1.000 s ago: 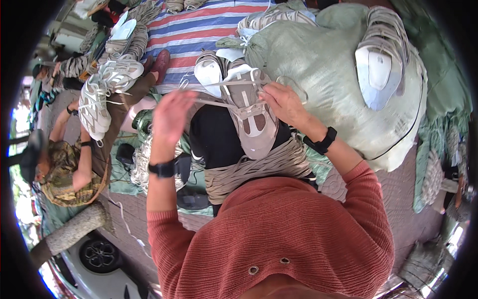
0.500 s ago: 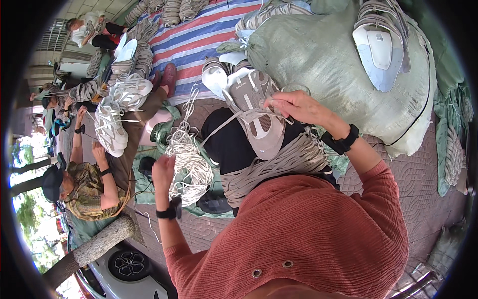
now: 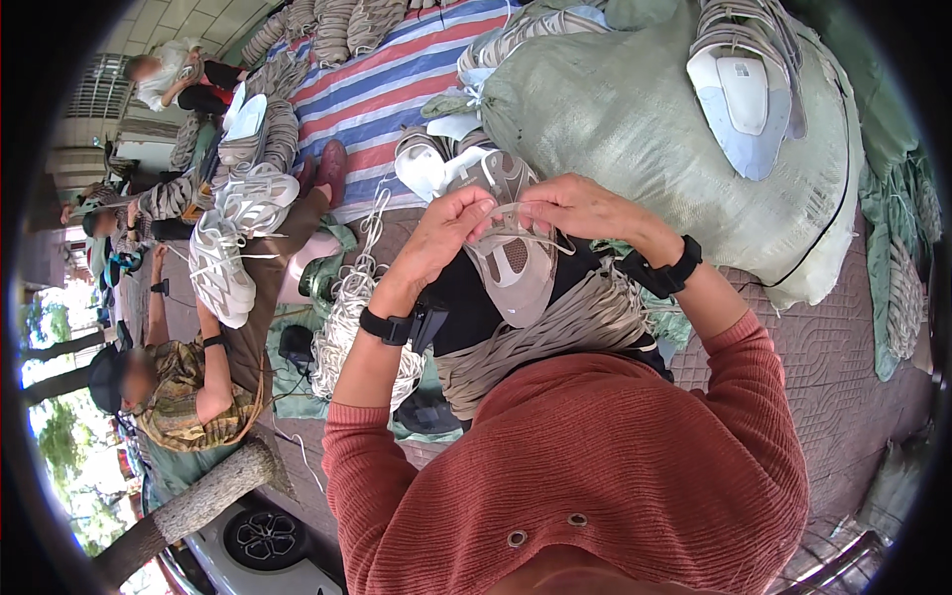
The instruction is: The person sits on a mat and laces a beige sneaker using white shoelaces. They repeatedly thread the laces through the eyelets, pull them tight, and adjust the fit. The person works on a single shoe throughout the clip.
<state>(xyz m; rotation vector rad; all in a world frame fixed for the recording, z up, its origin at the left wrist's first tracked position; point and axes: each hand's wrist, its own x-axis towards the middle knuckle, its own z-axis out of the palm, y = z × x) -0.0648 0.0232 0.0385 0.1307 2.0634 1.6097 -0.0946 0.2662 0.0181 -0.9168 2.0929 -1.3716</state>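
A grey shoe (image 3: 509,270) rests on your lap, toe toward you, as your left hand (image 3: 443,232) and right hand (image 3: 572,209) pinch its pale lace (image 3: 504,210) above the upper. Nearer you lies a bundle of grey cords (image 3: 545,332); white cord (image 3: 347,342) is heaped to the left, a bulging pale-green sack (image 3: 664,149) beyond on the right.

Beyond the shoe (image 3: 514,260), a bulging sack (image 3: 645,139) bars the far right; heaped laces (image 3: 337,347) crowd the left, and paving (image 3: 833,397) at near right leaves passage.
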